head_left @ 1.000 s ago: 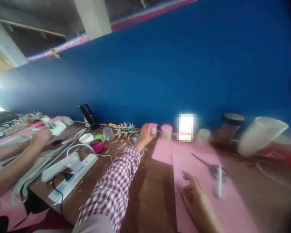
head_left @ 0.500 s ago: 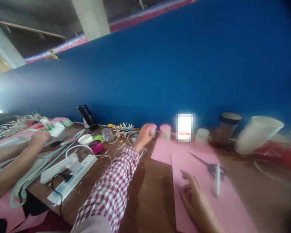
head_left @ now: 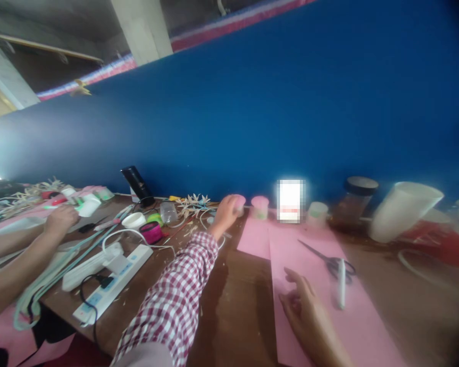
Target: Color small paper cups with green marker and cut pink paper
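Note:
My left hand [head_left: 225,214], in a red-and-white checked sleeve, reaches to the back of the wooden table [head_left: 233,306] and is closed round a small pink-topped pot [head_left: 239,202]. A second pink pot [head_left: 260,206] stands just right of it. My right hand [head_left: 304,308] rests on a long pink paper sheet [head_left: 352,326], fingers loosely spread and holding nothing. Scissors [head_left: 327,260] and a white pen [head_left: 341,289] lie on the sheet just beyond that hand.
Another person's arms [head_left: 26,255] work at the left. White power strips [head_left: 107,275] with cables, tape rolls [head_left: 151,230], dried straw flowers [head_left: 193,201], a bright phone screen [head_left: 290,200], a dark-lidded jar [head_left: 354,204] and a tipped white cup [head_left: 401,209] line the blue wall.
Almost nothing has moved. The view has drifted slightly, and my left hand stays on the pink-topped pot while my right hand stays on the pink sheet.

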Tool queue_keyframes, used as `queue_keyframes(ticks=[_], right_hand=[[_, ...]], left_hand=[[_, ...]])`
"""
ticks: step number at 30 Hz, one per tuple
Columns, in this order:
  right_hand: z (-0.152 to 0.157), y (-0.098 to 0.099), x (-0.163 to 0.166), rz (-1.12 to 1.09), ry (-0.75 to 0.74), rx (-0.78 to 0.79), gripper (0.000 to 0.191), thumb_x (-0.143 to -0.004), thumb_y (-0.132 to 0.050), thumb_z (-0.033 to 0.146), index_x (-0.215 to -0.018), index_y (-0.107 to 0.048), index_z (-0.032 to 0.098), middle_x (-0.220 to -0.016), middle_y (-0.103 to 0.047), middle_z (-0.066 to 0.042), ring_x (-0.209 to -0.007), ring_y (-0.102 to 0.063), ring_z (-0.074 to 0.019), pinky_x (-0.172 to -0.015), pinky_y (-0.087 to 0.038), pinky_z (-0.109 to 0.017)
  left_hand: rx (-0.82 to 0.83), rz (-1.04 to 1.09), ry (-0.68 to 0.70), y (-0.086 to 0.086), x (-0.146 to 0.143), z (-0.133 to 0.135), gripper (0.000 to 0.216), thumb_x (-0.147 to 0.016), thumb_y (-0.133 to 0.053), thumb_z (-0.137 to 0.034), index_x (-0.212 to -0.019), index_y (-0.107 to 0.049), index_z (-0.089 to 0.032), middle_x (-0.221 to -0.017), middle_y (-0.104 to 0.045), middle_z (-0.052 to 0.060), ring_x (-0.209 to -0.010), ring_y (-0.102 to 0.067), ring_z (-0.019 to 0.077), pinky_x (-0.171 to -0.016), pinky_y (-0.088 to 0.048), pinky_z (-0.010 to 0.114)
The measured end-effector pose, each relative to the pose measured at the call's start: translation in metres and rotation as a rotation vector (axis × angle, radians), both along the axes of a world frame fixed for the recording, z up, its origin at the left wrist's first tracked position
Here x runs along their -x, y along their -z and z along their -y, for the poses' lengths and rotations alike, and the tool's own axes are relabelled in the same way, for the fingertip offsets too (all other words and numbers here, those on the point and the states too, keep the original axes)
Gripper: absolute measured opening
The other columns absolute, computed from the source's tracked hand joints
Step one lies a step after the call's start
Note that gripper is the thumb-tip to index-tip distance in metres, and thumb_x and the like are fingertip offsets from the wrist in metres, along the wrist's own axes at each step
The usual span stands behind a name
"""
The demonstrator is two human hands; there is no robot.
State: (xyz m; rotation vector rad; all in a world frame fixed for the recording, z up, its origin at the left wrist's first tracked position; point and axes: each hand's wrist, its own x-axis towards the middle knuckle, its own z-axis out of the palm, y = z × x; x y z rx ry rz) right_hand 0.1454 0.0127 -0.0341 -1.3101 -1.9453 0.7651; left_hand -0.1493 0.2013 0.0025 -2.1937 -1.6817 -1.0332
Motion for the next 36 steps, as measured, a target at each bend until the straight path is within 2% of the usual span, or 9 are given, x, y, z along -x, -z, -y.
queue_keyframes(ticks=[6,12,20,25,28,32,36], right_hand=[[0.0,-0.002,0.001,0.005,0.001,-0.001,0.04,-0.089,-0.041,0.024,-0.128,-0.035,0.025,-0.099,-0.056,-0.006,-0.064,-0.06,-0.0134,-0.06,-0.054,-0.029],[0.0,-0.001,0.001,0.006,-0.005,-0.034,0.039,-0.088,-0.04,0.023,-0.127,-0.035,0.024,-0.101,-0.054,-0.008,-0.069,-0.061,-0.0148,-0.063,-0.054,-0.03],[-0.001,0.001,0.002,0.0,0.016,-0.032,0.04,-0.086,-0.041,0.023,-0.126,-0.039,0.023,-0.097,-0.056,-0.007,-0.064,-0.061,-0.0142,-0.059,-0.053,-0.028],[0.002,-0.004,0.003,-0.038,0.011,-0.058,0.04,-0.087,-0.044,0.025,-0.127,-0.041,0.023,-0.089,-0.058,-0.004,-0.058,-0.059,-0.0134,-0.056,-0.052,-0.027],[0.004,-0.008,0.003,-0.055,-0.018,-0.058,0.039,-0.088,-0.044,0.027,-0.127,-0.04,0.023,-0.087,-0.058,-0.003,-0.054,-0.058,-0.0125,-0.053,-0.052,-0.027],[0.005,-0.015,0.004,-0.102,-0.073,-0.107,0.036,-0.087,-0.045,0.022,-0.124,-0.043,0.023,-0.098,-0.059,-0.006,-0.064,-0.06,-0.0133,-0.055,-0.051,-0.026],[0.012,-0.033,0.005,-0.11,-0.188,-0.137,0.027,-0.086,-0.046,0.016,-0.111,-0.054,0.022,-0.088,-0.063,-0.004,-0.07,-0.061,-0.014,-0.062,-0.05,-0.025]], left_hand=[[-0.006,-0.011,-0.009,0.002,0.002,0.0,0.057,-0.071,-0.062,-0.009,-0.124,-0.049,-0.024,-0.126,-0.053,0.008,-0.122,-0.045,0.026,-0.105,-0.037,0.047],[-0.01,-0.017,-0.034,0.005,0.002,-0.002,0.062,-0.072,-0.063,-0.013,-0.13,-0.041,-0.018,-0.129,-0.049,0.014,-0.126,-0.042,0.0285,-0.105,-0.036,0.048],[0.008,-0.044,-0.064,-0.005,0.007,0.005,0.064,-0.075,-0.066,-0.025,-0.131,-0.038,-0.016,-0.13,-0.049,0.016,-0.126,-0.042,0.0304,-0.105,-0.036,0.048],[0.042,-0.049,-0.083,-0.017,0.013,0.021,0.068,-0.077,-0.063,-0.041,-0.133,-0.035,-0.013,-0.133,-0.047,0.019,-0.126,-0.042,0.0311,-0.104,-0.035,0.048],[0.067,-0.057,-0.106,-0.03,0.019,0.032,0.061,-0.083,-0.054,-0.044,-0.133,-0.037,-0.013,-0.133,-0.047,0.019,-0.126,-0.043,0.0303,-0.103,-0.036,0.048],[0.124,-0.069,-0.135,-0.052,0.029,0.047,0.046,-0.09,-0.042,-0.042,-0.126,-0.047,-0.013,-0.127,-0.053,0.016,-0.121,-0.049,0.0267,-0.101,-0.04,0.043],[0.201,-0.048,-0.098,-0.072,0.028,0.07,0.041,-0.086,-0.045,-0.042,-0.114,-0.057,-0.014,-0.114,-0.063,0.014,-0.11,-0.057,0.0262,-0.097,-0.043,0.042]])
